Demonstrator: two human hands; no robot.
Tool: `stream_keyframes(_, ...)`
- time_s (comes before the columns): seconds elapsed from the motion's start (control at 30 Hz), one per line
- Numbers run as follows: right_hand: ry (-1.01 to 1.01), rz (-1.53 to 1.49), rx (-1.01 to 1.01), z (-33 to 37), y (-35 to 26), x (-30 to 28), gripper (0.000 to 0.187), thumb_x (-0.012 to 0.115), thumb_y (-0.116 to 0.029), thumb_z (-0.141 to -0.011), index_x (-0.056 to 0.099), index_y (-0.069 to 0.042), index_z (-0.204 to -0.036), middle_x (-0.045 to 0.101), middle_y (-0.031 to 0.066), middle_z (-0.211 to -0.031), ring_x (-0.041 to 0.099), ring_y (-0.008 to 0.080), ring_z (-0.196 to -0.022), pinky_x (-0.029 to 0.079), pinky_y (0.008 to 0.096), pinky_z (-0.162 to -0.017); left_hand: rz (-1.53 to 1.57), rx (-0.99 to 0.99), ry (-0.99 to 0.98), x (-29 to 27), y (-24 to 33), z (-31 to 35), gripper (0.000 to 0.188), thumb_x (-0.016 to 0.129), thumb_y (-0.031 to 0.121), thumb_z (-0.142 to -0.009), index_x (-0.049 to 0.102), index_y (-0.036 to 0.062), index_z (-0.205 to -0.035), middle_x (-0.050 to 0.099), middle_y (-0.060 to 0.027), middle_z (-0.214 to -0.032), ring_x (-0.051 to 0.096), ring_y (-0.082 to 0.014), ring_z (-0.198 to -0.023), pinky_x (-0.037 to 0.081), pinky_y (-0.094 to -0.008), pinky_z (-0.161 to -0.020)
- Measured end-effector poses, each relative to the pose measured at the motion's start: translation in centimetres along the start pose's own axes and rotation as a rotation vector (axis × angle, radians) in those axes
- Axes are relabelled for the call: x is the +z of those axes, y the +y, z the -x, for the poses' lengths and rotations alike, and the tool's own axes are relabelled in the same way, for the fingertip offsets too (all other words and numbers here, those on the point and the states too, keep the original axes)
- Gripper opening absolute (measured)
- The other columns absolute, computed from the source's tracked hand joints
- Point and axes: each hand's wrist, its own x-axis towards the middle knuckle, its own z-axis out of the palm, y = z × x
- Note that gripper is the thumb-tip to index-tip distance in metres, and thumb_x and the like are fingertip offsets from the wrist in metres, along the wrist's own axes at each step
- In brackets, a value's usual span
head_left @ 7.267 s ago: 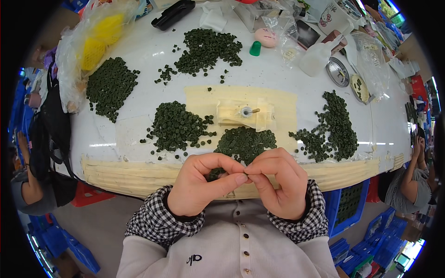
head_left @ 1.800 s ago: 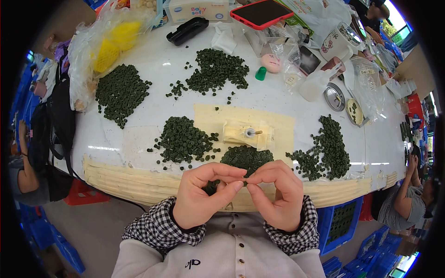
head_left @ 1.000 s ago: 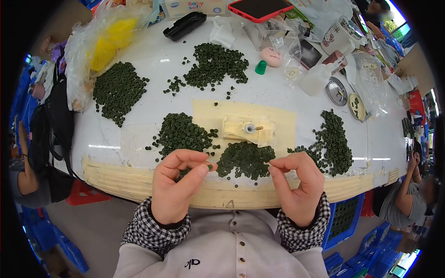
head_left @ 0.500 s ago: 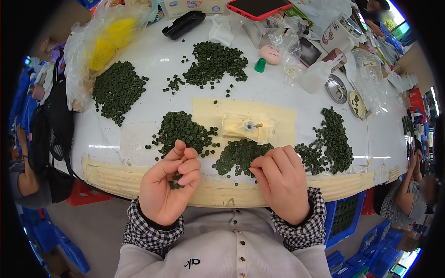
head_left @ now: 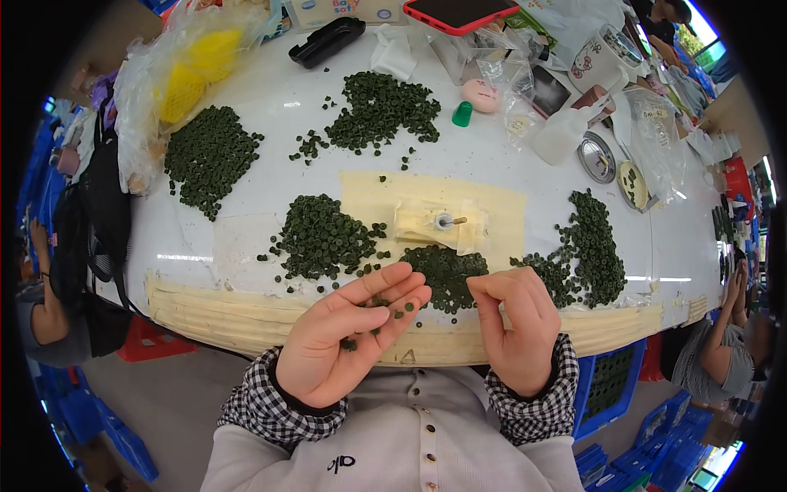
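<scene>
My left hand (head_left: 332,348) is cupped palm up at the table's front edge, holding several small dark green round pieces (head_left: 349,344) in its palm and on its fingers. To its right, my right hand (head_left: 518,328) has thumb and forefinger pinched together; whatever may be between them is too small to make out. A pile of green rings (head_left: 447,279) lies between and just beyond the hands. Behind that pile, a tape-wrapped block (head_left: 418,223) with an upright metal pin (head_left: 445,221) rests on a yellow taped patch. Another green heap (head_left: 316,234) sits beyond my left hand.
More green heaps lie at far left (head_left: 211,156), far middle (head_left: 377,111) and right (head_left: 594,250). Along the back are a plastic bag with yellow netting (head_left: 197,70), a black case (head_left: 328,43), a red-edged phone (head_left: 459,12) and a white mug (head_left: 602,61). A blue crate (head_left: 611,385) stands below right.
My left hand has moved right and nearer me, its fingers turning from upright and curled to a more opened cup. My right hand has drawn back slightly from the ring pile.
</scene>
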Motion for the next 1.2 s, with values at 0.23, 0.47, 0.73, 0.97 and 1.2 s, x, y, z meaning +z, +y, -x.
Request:
stream_keyframes(0.23,0.036,0.006,-0.019,0.0,0.1,0.1,0.022,0.066,0.008,-0.069,0.064,0.000,-0.090,0.059,0.0098,-0.075,0.056,0.0244,-0.067,0.045,0.0310,-0.057,-0.074,0.004,0.005,-0.3,-0.4,-0.6,0.040,0.047,-0.004,-0.088,0.041,-0.0058,-0.127,0.049,-0.0154,-0.125,0.049,-0.0213,-0.117,0.040,-0.0288,-0.102)
stream_keyframes(0.47,0.013,-0.113,-0.001,-0.1,-0.9,-0.4,0.022,0.068,0.008,-0.067,0.066,-0.001,-0.087,0.063,0.0087,-0.076,0.059,0.0223,-0.067,0.046,0.0288,-0.058,-0.051,-0.017,-0.011,-0.6,-0.7,-0.9,0.027,0.049,0.004,-0.091,0.051,-0.0036,-0.117,0.056,-0.0109,-0.114,0.055,-0.0158,-0.108,0.046,-0.0230,-0.094)
stream_keyframes(0.73,-0.014,-0.347,0.091,0.1,-1.6,-0.2,0.018,0.070,0.007,-0.069,0.066,0.000,-0.085,0.065,0.0090,-0.076,0.062,0.0205,-0.066,0.048,0.0272,-0.058,-0.016,-0.075,-0.024,-0.7,-1.4,-1.3,0.022,0.050,0.015,-0.094,0.057,-0.0015,-0.107,0.060,-0.0069,-0.105,0.058,-0.0117,-0.099,0.048,-0.0184,-0.085)
stream_keyframes(0.97,-0.061,-0.621,0.350,1.0,-1.2,0.1,0.012,0.069,0.006,-0.074,0.065,0.002,-0.084,0.066,0.0112,-0.083,0.063,0.0155,-0.072,0.050,0.0247,-0.065,-0.124,-0.075,-0.085,-0.7,-1.8,-1.4,0.023,0.048,0.021,-0.096,0.057,0.0038,-0.108,0.060,-0.0006,-0.090,0.043,-0.0038,-0.064,0.035,-0.0156,-0.056)
stream_keyframes(1.2,-0.108,-0.854,0.518,0.8,-1.1,0.0,0.012,0.064,0.007,-0.077,0.065,0.005,-0.089,0.066,0.0115,-0.088,0.064,0.0152,-0.080,0.052,0.0249,-0.073,-0.164,-0.017,-0.045,-0.4,-1.9,-1.4,0.023,0.048,0.018,-0.095,0.058,0.0019,-0.108,0.059,0.0004,-0.083,0.036,-0.0042,-0.058,0.032,-0.0172,-0.052)
